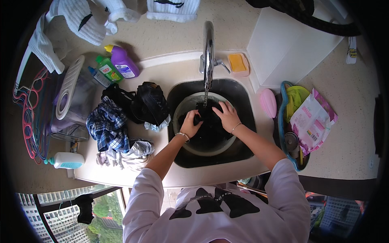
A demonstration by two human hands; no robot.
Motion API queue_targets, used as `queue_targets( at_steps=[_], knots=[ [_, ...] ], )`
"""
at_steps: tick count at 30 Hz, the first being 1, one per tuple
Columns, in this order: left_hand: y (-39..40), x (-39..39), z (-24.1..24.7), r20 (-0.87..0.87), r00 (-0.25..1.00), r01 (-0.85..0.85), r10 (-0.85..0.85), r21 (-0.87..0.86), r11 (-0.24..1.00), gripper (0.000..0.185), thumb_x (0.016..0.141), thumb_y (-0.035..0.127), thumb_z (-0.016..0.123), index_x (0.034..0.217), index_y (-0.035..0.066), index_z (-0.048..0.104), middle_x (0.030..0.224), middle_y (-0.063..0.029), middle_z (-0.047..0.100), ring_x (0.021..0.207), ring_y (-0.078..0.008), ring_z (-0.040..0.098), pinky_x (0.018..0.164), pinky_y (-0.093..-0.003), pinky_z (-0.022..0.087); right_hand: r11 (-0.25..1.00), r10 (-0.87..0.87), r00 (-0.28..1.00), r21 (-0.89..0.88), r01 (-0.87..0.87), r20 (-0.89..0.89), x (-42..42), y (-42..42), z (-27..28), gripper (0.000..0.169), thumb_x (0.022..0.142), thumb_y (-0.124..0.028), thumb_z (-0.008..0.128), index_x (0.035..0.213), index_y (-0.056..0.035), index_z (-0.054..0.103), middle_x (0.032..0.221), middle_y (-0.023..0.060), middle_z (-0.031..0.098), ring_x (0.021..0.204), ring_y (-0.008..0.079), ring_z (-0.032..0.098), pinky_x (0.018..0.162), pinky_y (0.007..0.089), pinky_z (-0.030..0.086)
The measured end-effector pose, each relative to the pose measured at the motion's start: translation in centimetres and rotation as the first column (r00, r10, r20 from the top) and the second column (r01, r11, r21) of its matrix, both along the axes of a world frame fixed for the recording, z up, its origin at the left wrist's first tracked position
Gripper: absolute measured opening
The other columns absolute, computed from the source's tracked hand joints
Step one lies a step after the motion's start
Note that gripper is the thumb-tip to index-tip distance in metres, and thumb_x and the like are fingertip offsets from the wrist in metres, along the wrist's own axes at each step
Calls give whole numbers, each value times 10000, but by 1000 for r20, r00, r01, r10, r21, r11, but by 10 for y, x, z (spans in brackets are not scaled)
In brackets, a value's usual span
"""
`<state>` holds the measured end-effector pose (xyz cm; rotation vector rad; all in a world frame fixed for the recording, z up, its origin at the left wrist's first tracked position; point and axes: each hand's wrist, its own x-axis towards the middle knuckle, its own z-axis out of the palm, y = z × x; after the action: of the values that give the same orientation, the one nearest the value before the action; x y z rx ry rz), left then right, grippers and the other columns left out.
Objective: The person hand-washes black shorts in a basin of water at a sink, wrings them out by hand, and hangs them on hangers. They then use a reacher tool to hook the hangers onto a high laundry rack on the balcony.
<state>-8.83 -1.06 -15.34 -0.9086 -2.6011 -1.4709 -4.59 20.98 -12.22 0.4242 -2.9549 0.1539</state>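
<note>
A round whitish basin (219,150) stands in the dark sink (243,91), holding black fabric (209,130) in water. From the chrome faucet (208,45) a stream runs down into it. My left hand (191,123) is at the basin's left side, its fingers curled on a bit of the black fabric. Over the right side of the basin, my right hand (226,116) has its fingers spread, fingertips at the wet fabric. Left of the sink lie black garments (149,103), a blue plaid garment (108,124) and light grey fabric (139,150).
Purple (125,62) and green (109,70) bottles stand back left, near hangers (29,121) and a white bottle (69,160). An orange soap bar (238,63) sits behind the sink. To the right are a pink oval object (268,103) and a blue-rimmed container (282,121) with a pink-white packet (311,120).
</note>
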Motion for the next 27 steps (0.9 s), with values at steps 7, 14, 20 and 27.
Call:
queue_targets(
  at_steps=[7, 14, 20, 27],
  knots=[
    [27, 30, -48, 370, 920, 78, 127, -491, 868, 690, 803, 123, 620, 1379, 203, 249, 1499, -99, 169, 1286, -372, 340, 1002, -550, 331, 969, -227, 874, 190, 158, 430, 5, -40, -95, 589, 859, -111, 466, 1408, -204, 274, 1511, 150, -5, 1308, 465, 221, 996, 591, 294],
    [30, 14, -29, 378, 889, -39, 258, -500, 865, 811, 769, 176, 649, 1436, 222, 189, 1306, -191, 430, 1110, -382, 505, 936, -468, 399, 779, -251, 809, -385, 495, 532, -39, -35, -53, 384, 757, 62, 471, 1118, -65, 495, 1142, 169, 506, 1087, 353, 492, 902, 377, 427],
    [65, 27, -30, 245, 968, 17, 56, -286, 958, 998, 560, 173, 815, 1388, 284, 269, 1264, -118, 377, 1132, -371, 448, 887, -437, 455, 622, 58, 878, -705, 341, 476, 18, -23, -3, 613, 687, -11, 605, 1256, -26, 377, 1190, 194, 492, 1119, 337, 487, 939, 366, 403],
    [79, 9, -9, 174, 984, 144, -31, -689, 710, 468, 672, 52, 638, 1095, 99, 445, 1074, -152, 526, 982, -377, 559, 803, -448, 493, 556, 44, 753, -642, 527, 657, 86, 17, 50, 544, 713, -183, 737, 1176, -2, 518, 1146, 163, 553, 1063, 251, 539, 937, 332, 417]
  ],
)
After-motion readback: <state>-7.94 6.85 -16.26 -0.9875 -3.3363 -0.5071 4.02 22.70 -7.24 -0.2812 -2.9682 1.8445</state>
